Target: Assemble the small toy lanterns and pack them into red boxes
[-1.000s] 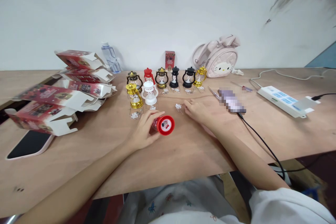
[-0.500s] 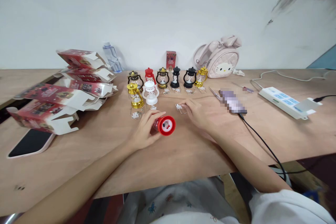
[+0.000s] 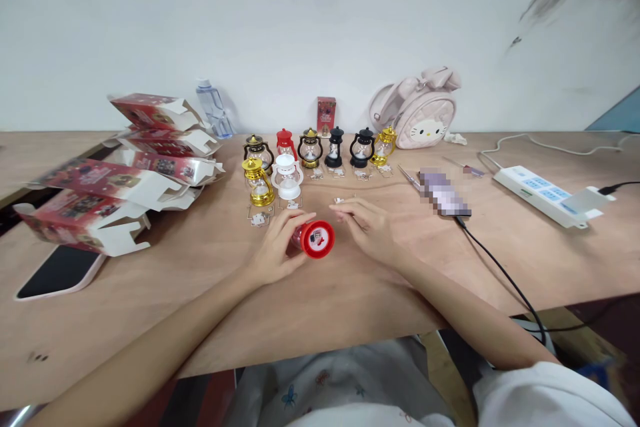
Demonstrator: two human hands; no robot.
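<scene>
My left hand (image 3: 274, 250) is wrapped round a small red toy lantern (image 3: 315, 239) lying on its side on the wooden table (image 3: 350, 280), its red base facing me. My right hand (image 3: 367, 223) sits just right of that base, fingers pinched on a small white tab (image 3: 339, 201) lifted off the table. Behind them stand several little lanterns: a gold one (image 3: 257, 182), a white one (image 3: 287, 177), and a back row with a red one (image 3: 285, 141) and black ones (image 3: 333, 147).
Opened red and white boxes (image 3: 125, 173) are stacked at the left above a dark tablet (image 3: 57, 271). A water bottle (image 3: 214, 110), a small red box (image 3: 325, 113) and a pink bag (image 3: 417, 110) stand by the wall. A phone (image 3: 443, 193) with cable and a power strip (image 3: 543, 195) lie right.
My right hand has picked the small white tab up off the table and drawn it back toward the lantern's base. The left hand and lantern have stayed put.
</scene>
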